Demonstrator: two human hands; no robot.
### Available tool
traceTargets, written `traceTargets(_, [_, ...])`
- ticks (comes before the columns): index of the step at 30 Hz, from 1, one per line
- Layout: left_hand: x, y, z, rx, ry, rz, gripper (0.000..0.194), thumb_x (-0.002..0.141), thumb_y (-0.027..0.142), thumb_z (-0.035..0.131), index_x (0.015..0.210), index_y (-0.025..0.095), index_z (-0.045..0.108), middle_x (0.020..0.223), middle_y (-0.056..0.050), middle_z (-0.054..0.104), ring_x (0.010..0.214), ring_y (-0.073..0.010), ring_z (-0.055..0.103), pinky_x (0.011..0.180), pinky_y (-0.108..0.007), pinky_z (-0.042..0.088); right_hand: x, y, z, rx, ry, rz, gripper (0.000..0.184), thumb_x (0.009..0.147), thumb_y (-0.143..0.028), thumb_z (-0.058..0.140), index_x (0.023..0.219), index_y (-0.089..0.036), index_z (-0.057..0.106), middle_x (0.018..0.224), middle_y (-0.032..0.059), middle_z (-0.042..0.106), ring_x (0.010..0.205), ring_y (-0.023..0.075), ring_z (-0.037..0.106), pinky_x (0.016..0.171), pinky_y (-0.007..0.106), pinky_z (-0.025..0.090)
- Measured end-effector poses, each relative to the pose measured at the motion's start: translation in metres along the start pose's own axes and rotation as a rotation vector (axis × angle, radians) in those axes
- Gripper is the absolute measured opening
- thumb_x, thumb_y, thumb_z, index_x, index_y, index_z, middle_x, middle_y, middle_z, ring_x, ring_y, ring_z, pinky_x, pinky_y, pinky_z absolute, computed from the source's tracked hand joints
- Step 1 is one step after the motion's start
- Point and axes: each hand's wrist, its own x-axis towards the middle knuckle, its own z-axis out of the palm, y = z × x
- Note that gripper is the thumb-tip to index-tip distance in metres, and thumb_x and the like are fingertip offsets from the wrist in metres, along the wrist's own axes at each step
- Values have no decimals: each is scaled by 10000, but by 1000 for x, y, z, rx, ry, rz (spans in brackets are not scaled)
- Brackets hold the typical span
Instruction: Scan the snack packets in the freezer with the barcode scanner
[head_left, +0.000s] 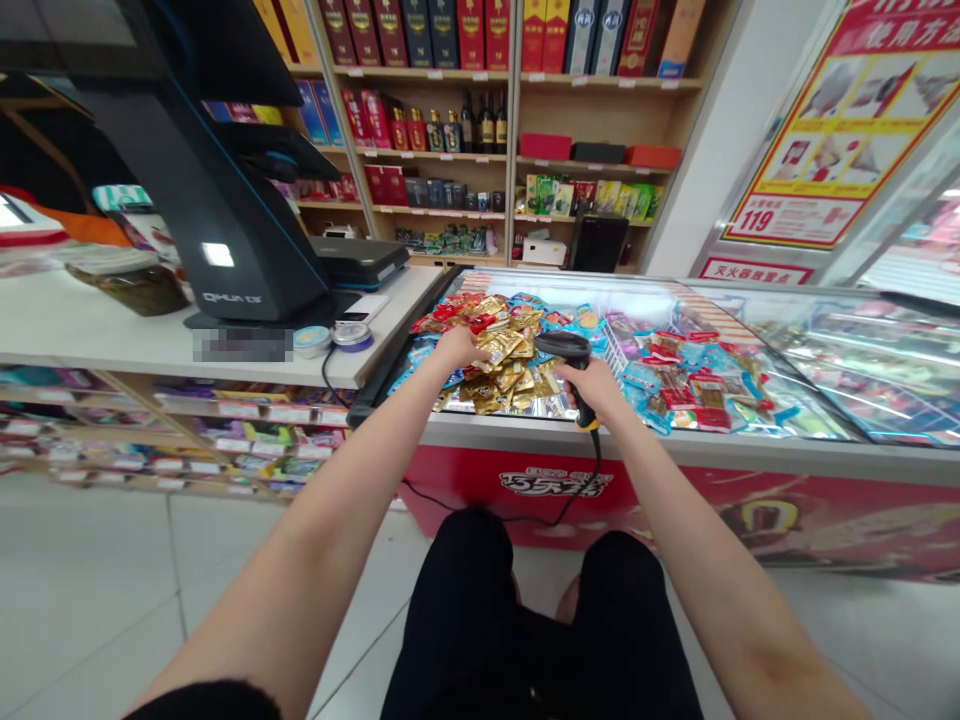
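My right hand (595, 388) is wrapped round the grip of a black barcode scanner (564, 348), whose head points left over a heap of small packets. My left hand (459, 349) reaches into that heap, its fingers closed at the edge of a gold snack packet (502, 346). More gold packets (517, 378) lie around and below it, with red packets (450, 312) behind and blue packets (579, 320) to the right. The heap rests on the glass top of a chest freezer. From the scanner's grip a black cable (592, 465) hangs down the freezer's front.
A second pile of red and blue packets (705, 385) lies further right on the freezer (645, 432). On the left, a counter (142, 345) carries a point-of-sale terminal (247, 220) and small round tubs (351, 336). Shelves of boxes and bottles (480, 125) stand behind.
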Motion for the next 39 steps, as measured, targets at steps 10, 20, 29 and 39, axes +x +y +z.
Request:
traceTargets(10, [-2,5,8,-701,2,-163,239,673,123,823,572,167,611,503,26,569,558,-149,608,636,-261,535,-10,-4,6,-156,0,-71,195,827,-211,691,748,-220,513,449,-56,520,344,124,482,343,236,417])
traceTargets(20, [-8,28,5,-860,35,-177,146,694,71,786,648,141,666,556,20,608,552,-136,625,656,-270,577,-23,-17,0,-408,30,-172,84,832,-230,678,852,-197,603,514,-35,575,395,154,553,457,256,443])
traceTargets(29, [-14,40,5,-1057,42,-203,196,656,48,818,671,142,646,626,9,646,726,-195,732,780,-338,624,-25,-14,-7,-618,66,-244,253,810,-305,666,999,-144,715,758,77,741,757,251,731,697,302,522])
traceTargets(39, [-18,44,6,-1073,39,-196,236,630,127,875,690,140,647,609,23,634,714,-176,709,757,-309,612,-23,-12,-13,-619,83,-234,211,805,-294,690,970,-163,710,669,50,691,691,234,703,651,283,501])
